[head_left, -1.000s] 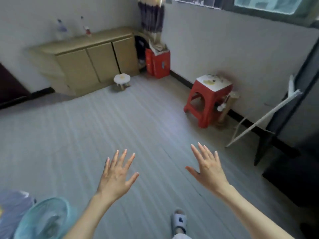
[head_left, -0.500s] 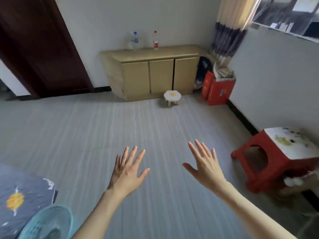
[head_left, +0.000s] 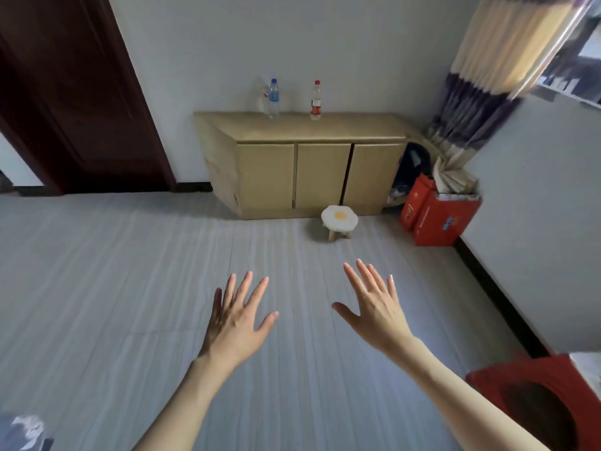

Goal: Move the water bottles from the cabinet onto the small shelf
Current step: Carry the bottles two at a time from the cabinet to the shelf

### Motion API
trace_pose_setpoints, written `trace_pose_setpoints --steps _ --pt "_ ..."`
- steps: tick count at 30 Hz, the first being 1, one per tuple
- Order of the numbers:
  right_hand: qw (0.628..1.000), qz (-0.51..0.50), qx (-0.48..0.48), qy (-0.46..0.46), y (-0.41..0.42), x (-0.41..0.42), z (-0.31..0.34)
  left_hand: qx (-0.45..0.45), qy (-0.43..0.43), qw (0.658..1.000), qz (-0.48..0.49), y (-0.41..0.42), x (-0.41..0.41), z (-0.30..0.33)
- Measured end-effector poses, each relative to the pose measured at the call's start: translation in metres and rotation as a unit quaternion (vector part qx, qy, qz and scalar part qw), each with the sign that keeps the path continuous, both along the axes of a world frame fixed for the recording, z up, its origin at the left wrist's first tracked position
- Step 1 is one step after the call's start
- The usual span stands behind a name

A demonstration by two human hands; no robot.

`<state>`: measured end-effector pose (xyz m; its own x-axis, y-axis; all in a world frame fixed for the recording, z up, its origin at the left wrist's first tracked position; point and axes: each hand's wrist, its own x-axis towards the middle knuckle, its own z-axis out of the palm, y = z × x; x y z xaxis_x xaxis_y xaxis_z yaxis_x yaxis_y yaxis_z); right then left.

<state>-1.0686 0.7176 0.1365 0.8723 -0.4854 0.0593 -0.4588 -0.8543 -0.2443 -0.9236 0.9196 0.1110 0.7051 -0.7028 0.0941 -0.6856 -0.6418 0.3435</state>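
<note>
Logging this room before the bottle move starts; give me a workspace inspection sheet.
Surface: beige three-door wooden cabinet, doors closed.
Job's things: blue-capped clear plastic bottle and red-capped clear plastic bottle, upright, apart, on the cabinet top; a faint clear bottle may stand behind the blue-capped one.
Clutter: small fried-egg cushion stool, red cardboard boxes, red plastic stool.
Grippers: left hand and right hand spread, holding nothing.
Cables: nothing seen.
Surroundings: dark wooden door, striped curtain.

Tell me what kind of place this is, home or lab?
Most likely a room in a home. A low wooden cabinet stands against the wall with bottles on top, a dark wooden door is on the left, and a striped curtain hangs in the corner above a small egg-patterned stool.
</note>
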Motion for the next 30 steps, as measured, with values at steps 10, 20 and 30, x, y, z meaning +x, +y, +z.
trace_pose_setpoints --steps 10,20,30 --pt "1.0 -0.007 0.013 -0.002 -0.132 0.168 -0.003 -0.015 0.017 1.0 -0.015 -0.135 0.167 -0.004" --pt "0.998 0.018 0.0 -0.055 -0.297 0.377 0.008 -0.029 0.009 1.0 0.006 -0.295 0.365 0.025" --pt "0.999 0.043 0.03 -0.01 -0.386 0.554 -0.002 -0.008 0.038 0.998 0.04 -0.372 0.529 0.011"
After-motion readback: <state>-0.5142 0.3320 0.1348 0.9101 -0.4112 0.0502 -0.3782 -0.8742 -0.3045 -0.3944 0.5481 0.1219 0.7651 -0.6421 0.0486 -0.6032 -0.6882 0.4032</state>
